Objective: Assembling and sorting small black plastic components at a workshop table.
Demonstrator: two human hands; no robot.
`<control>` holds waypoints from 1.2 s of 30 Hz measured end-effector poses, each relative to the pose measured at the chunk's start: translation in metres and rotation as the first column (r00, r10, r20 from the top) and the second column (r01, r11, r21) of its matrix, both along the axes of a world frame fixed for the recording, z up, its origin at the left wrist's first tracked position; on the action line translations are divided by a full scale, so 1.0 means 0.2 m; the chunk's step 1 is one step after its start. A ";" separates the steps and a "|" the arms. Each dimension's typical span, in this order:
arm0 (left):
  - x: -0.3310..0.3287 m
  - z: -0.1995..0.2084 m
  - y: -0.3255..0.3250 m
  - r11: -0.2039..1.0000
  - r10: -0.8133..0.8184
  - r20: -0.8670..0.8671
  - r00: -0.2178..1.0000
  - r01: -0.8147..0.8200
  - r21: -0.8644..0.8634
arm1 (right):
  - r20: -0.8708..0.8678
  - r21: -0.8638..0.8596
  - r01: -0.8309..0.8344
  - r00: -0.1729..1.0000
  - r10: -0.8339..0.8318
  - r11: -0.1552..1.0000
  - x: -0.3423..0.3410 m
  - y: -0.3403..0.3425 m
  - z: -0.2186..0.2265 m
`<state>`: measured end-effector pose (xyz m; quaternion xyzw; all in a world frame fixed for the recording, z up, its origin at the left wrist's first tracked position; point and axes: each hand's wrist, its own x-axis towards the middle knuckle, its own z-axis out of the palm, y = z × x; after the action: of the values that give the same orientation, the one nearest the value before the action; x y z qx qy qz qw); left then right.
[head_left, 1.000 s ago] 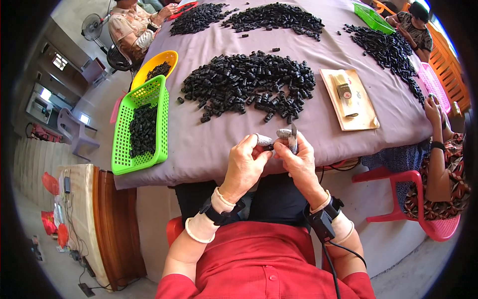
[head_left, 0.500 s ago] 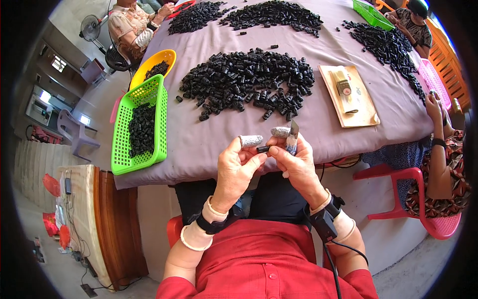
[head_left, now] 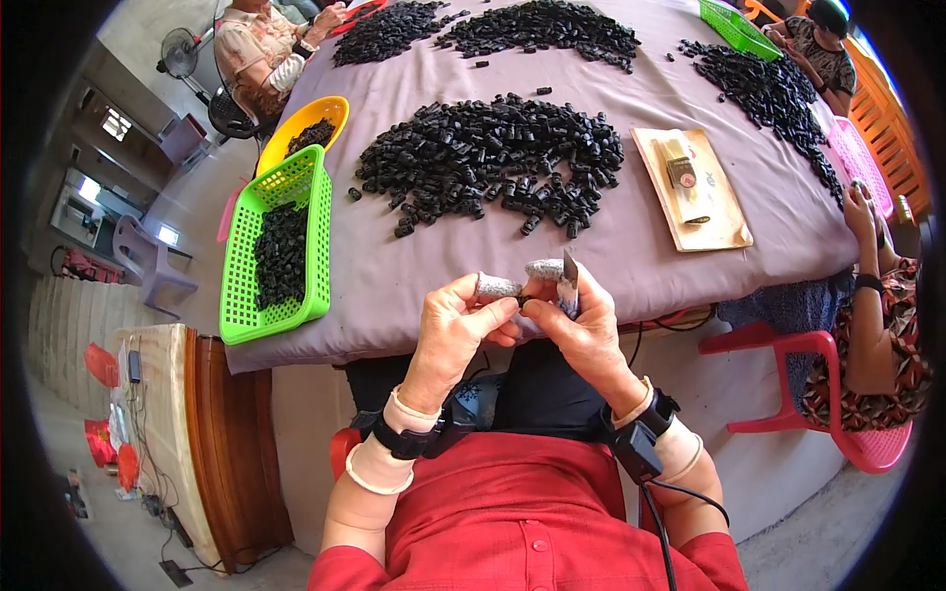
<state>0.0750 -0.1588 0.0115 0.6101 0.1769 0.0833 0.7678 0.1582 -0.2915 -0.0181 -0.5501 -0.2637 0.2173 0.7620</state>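
Note:
Just beyond the table's near edge, my left hand and my right hand meet at the fingertips. Between them is a small black cylindrical piece, mostly covered by my thumbs and fingers. My left thumb and index finger pinch it. A knife with a pale handle is gripped in my right hand, its blade pointing up, while the right thumb presses at the piece. Silvery-grey wrapping covers each index fingertip. A large heap of similar black pieces lies on the cloth ahead of my hands.
To the left, a green basket holds black pieces, with a yellow bowl behind it. An envelope bearing a small packet lies right of the heap. Other people sit around the cloth-covered table, near more heaps. A pink chair stands at right.
My hands have drawn closer together, the right moving slightly left. The black piece, plainly visible before, is now largely hidden by my fingers. The knife blade has shifted left and a little lower.

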 end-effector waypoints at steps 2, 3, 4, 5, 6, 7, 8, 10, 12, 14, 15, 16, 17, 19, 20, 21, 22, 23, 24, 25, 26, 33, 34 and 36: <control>0.00 0.01 0.00 0.999 -0.010 -0.037 0.999 0.008 -0.043 | 0.005 0.001 0.002 1.000 -0.002 1.000 0.00 0.00 -0.01; 0.00 0.01 0.00 0.999 -0.006 -0.035 0.999 0.005 -0.043 | 0.006 -0.001 0.007 1.000 -0.007 1.000 0.00 0.00 -0.01; 0.00 0.01 0.00 0.998 -0.008 -0.045 0.999 0.006 -0.056 | 0.008 0.000 0.004 1.000 -0.004 1.000 0.00 0.00 -0.01; 0.00 0.01 0.01 0.998 -0.010 -0.055 0.998 0.006 -0.069 | -0.006 0.009 0.003 1.000 -0.002 1.000 -0.01 0.00 -0.01; -0.01 0.00 0.01 0.998 -0.008 -0.054 0.998 0.004 -0.069 | -0.020 0.018 0.002 1.000 -0.002 1.000 -0.01 0.00 -0.01; -0.01 0.00 0.01 0.997 -0.020 -0.049 0.999 0.016 -0.070 | -0.020 0.017 0.000 1.000 0.000 1.000 -0.01 0.00 0.00; -0.02 0.00 0.01 0.997 -0.032 -0.043 0.999 0.028 -0.070 | -0.062 -0.004 -0.008 0.998 0.007 1.000 -0.01 -0.01 0.03; -0.02 0.04 0.01 0.978 -0.085 -0.066 0.994 0.070 -0.198 | -0.104 -0.026 -0.009 0.995 0.006 1.000 0.00 -0.02 0.03; -0.03 0.05 0.02 0.942 -0.135 -0.084 0.987 0.102 -0.321 | -0.256 -0.015 -0.098 0.962 0.090 0.995 0.01 -0.03 0.02; -0.06 0.02 0.05 0.893 -0.175 -0.040 0.984 0.141 -0.427 | -0.259 0.013 -0.112 0.960 0.111 0.994 0.00 -0.03 0.05; -0.06 0.01 0.05 0.892 -0.175 -0.041 0.984 0.141 -0.429 | -0.262 0.035 -0.118 0.957 0.124 0.992 -0.01 -0.03 0.06; -0.07 0.01 0.04 0.870 -0.189 -0.023 0.982 0.156 -0.468 | -0.264 0.033 -0.118 0.957 0.122 0.993 -0.01 -0.03 0.06; -0.07 0.00 0.03 0.846 -0.201 -0.005 0.979 0.171 -0.505 | -0.250 0.059 -0.130 0.958 0.141 0.990 0.00 -0.03 0.06; -0.08 0.01 0.02 0.824 -0.189 0.002 0.982 0.160 -0.543 | -0.236 0.085 -0.142 0.959 0.158 0.986 0.00 -0.02 0.07; -0.08 0.00 0.01 0.802 -0.176 0.009 0.984 0.149 -0.579 | -0.225 0.095 -0.148 0.960 0.166 0.984 0.00 -0.02 0.07; -0.08 0.00 0.01 0.802 -0.176 0.008 0.984 0.148 -0.579 | -0.214 0.105 -0.156 0.961 0.176 0.982 0.00 -0.02 0.07; -0.08 0.00 0.00 0.827 -0.162 0.010 0.987 0.141 -0.545 | -0.214 0.106 -0.155 0.961 0.175 0.982 -0.01 -0.02 0.06; -0.09 0.00 0.00 0.850 -0.149 0.012 0.989 0.134 -0.509 | -0.198 0.110 -0.167 0.962 0.187 0.980 -0.01 -0.02 0.06; -0.09 -0.01 -0.01 0.851 -0.149 0.011 0.989 0.134 -0.508 | -0.183 0.115 -0.181 0.963 0.200 0.977 -0.02 -0.02 0.06; -0.10 -0.01 -0.01 0.824 -0.086 0.028 0.996 0.087 -0.560 | -0.183 0.118 -0.181 0.962 0.200 0.976 -0.02 -0.03 0.06; -0.11 -0.01 -0.01 0.791 -0.022 0.041 0.999 0.043 -0.610 | -0.114 0.037 -0.141 0.983 0.144 0.989 -0.02 -0.03 0.07; -0.13 0.00 0.02 0.804 0.085 0.100 0.991 -0.009 -0.595 | 0.231 -0.085 -0.157 0.957 0.173 0.984 -0.06 -0.04 0.12; -0.13 0.00 0.02 0.824 0.075 0.134 0.988 0.014 -0.566 | 0.377 -0.129 -0.111 0.914 0.152 0.985 -0.06 -0.04 0.11; -0.13 0.01 0.01 0.843 0.064 0.166 0.984 0.035 -0.537 | 0.494 -0.094 -0.050 0.865 0.090 0.994 -0.06 -0.02 0.09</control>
<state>0.0486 -0.1578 0.0139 0.3594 0.1286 0.0902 0.9199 0.1460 -0.2948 0.0007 -0.6068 -0.4621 0.1060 0.6380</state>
